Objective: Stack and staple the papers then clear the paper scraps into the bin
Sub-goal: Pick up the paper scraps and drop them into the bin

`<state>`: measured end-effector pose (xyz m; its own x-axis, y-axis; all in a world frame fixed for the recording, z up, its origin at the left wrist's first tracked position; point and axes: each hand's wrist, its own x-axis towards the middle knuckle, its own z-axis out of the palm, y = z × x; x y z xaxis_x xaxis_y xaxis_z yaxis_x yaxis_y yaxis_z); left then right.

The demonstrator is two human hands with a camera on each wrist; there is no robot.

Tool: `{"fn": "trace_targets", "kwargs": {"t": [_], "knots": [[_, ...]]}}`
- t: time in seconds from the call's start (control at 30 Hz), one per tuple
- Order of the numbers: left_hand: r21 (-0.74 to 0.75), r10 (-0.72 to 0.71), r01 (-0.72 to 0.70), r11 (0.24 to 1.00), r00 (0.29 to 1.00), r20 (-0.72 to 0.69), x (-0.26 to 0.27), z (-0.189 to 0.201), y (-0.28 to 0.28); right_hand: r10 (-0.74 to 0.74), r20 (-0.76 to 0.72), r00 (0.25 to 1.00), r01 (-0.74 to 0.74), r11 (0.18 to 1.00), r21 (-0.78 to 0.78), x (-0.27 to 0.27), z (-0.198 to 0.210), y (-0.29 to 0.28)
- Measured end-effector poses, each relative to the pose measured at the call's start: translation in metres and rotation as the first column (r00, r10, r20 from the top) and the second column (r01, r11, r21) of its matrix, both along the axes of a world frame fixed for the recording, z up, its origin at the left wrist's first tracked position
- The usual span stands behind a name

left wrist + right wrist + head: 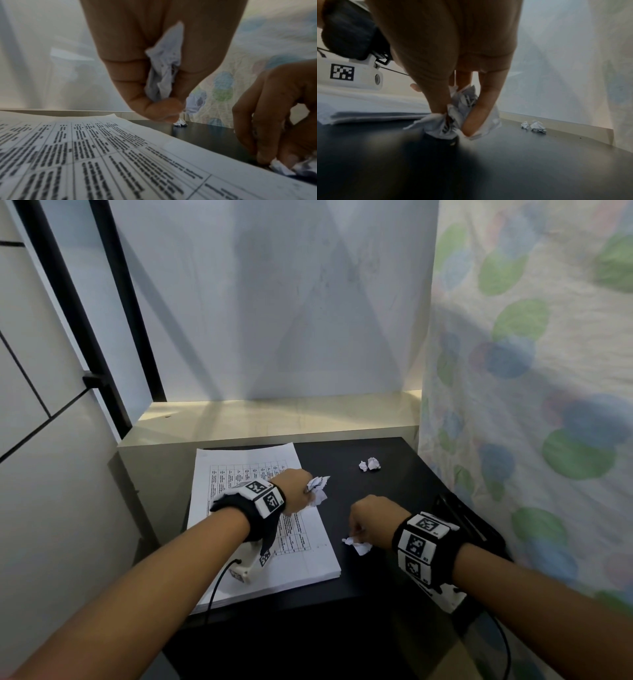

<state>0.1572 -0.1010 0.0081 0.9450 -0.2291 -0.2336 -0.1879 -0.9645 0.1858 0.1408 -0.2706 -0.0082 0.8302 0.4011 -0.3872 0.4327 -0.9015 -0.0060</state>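
A stack of printed papers lies on the left of the black table. My left hand hovers over the stack's right edge and grips crumpled paper scraps in its curled fingers. My right hand is down on the table beside the stack, and its fingertips pinch another crumpled scrap that touches the tabletop. Two small scraps lie apart at the back right of the table.
A dark flat object sits at the table's right edge, partly behind my right wrist. A patterned curtain hangs close on the right. A pale ledge and a wall stand behind the table. No bin shows.
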Motion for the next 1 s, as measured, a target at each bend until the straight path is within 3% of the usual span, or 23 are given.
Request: {"fn": "trace_targets", "kwargs": {"t": [0.4,0.47,0.57,0.67,0.77,1.0], "knots": [[0.067,0.015,-0.014,0.998,1.000,-0.017,-0.013,0.008,0.003,0.179,-0.039,0.983,-0.180,0.983,-0.022,0.001,-0.001,-0.003],[0.099,0.012,-0.009,0.995,0.999,-0.033,-0.015,0.009,0.005,0.160,-0.064,0.985,-0.160,0.987,0.009,-0.004,-0.003,-0.005],[0.125,0.001,0.003,0.992,0.999,-0.032,-0.018,0.011,0.006,0.027,-0.064,0.998,-0.015,0.982,0.190,-0.005,-0.003,-0.021],[0.117,0.005,-0.002,0.993,1.000,-0.027,-0.020,0.016,0.009,-0.149,-0.066,0.987,0.163,0.903,0.397,-0.003,0.006,-0.040],[0.105,0.018,-0.018,0.994,1.000,-0.001,-0.024,0.019,0.012,-0.204,-0.076,0.976,0.217,0.880,0.422,-0.007,0.018,-0.051],[0.095,0.031,-0.031,0.995,1.000,0.001,-0.033,0.027,0.005,-0.120,-0.067,0.991,0.135,0.932,0.337,-0.022,0.011,-0.022]]}}
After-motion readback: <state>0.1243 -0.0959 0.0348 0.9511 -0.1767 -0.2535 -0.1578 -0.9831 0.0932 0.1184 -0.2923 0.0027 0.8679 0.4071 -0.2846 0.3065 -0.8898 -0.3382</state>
